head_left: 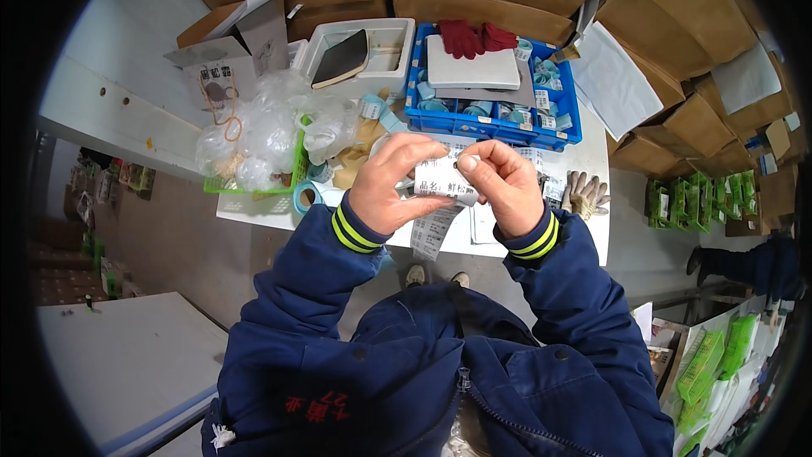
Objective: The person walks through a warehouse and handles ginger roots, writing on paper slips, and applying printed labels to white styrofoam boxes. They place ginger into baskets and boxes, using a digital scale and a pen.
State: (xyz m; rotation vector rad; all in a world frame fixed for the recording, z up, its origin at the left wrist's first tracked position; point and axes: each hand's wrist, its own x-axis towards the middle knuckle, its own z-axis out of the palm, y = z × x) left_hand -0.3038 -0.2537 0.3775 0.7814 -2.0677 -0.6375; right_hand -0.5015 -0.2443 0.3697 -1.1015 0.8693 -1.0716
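Note:
Between both hands, above the front of a white table (580,238), is a curled white paper label (438,181) with printed writing. My left hand (387,187) grips its left side, thumb below and fingers above. At its upper right, my right hand (507,184) pinches the paper between thumb and forefinger. A strip of printed labels (432,233) hangs over the table's front edge below the hands. More printed label sheets lie on the table behind them, partly hidden by the hands.
A blue divided crate (495,125) holds label rolls, with red gloves (466,38) on a white lid above. Left of it stand a white foam box (399,73) and a green basket (298,168) of plastic bags. Work gloves (585,193) lie right. Another person (755,266) is at far right.

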